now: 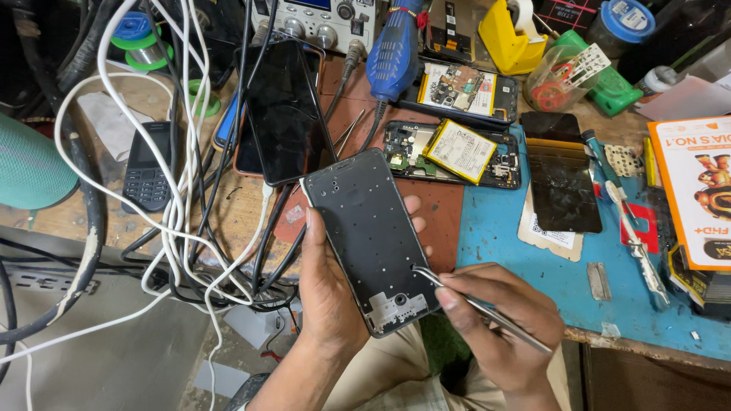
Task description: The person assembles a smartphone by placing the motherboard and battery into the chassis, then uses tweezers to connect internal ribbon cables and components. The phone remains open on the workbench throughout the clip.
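My left hand (pixel 329 293) holds a dark phone frame (pixel 371 236) from below, its inner side facing up, with fingertips showing past its right edge. My right hand (pixel 499 323) grips metal tweezers (pixel 480 306), whose tips touch the frame's right edge. Both hands are over the near edge of the workbench.
On the bench lie two opened phones with yellow batteries (pixel 457 150), black phone screens (pixel 280 110), a black keypad phone (pixel 145 169), a loose dark screen panel (pixel 562 192) on the blue mat (pixel 525 259), a blue tool handle (pixel 392 53), an orange box (pixel 697 190), tangled white and black cables (pixel 179 213).
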A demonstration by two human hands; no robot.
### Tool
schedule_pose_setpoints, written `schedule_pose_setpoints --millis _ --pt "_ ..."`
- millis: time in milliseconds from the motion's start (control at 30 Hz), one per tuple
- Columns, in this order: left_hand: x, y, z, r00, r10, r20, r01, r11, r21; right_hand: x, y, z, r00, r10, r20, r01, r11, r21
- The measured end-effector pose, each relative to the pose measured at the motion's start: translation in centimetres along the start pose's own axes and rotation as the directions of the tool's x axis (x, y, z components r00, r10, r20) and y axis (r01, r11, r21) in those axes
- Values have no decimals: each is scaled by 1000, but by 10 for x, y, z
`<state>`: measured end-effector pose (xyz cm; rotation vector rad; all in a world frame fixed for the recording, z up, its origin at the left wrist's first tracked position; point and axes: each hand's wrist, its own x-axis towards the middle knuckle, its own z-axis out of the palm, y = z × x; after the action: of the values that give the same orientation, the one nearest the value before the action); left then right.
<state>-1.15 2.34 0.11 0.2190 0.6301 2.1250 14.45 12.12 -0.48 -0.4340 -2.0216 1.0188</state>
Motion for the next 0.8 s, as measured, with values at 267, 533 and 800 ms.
schedule_pose_setpoints --millis 267,533,800 --pt "-1 2 1 1000 -18 -24 17 999 -46 -15 14 5 931 170 -323 -63 947 316" --pt "-5 2 -2 999 14 32 -9 989 -149 1 9 -13 975 150 -164 -161 985 -55" --pt "-6 6 -3 998 52 32 -44 977 -209 28 3 -16 979 -76 187 183 727 -662"
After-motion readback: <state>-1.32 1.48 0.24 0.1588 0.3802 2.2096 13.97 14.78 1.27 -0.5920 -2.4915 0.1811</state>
